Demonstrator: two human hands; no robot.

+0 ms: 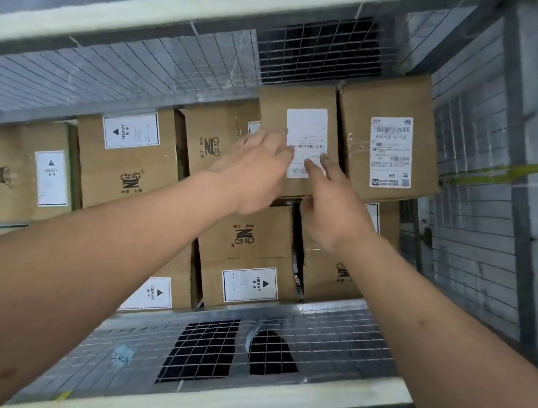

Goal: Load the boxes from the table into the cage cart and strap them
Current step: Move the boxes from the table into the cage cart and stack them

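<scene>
Head view, looking down into a wire-mesh cage cart [297, 315]. Contents: cardboard boxes packed across the cart floor, several with white "HEAVY" labels and a printed logo. Upper tier, far right corner: a small box [294, 114] with a white shipping label, just beside a taller box [387, 141] bearing a barcode label; the two stand side by side, their facing sides close or touching. Left hand [258, 171]: fingers straight, laid flat on the small box's top at the label's left edge, nothing gripped. Right hand [333, 206]: fingers extended onto the label's lower part, thumb down at the box's near edge; a real grasp cannot be told. A yellow-green strap [507, 168] runs along the cart's right mesh wall.
</scene>
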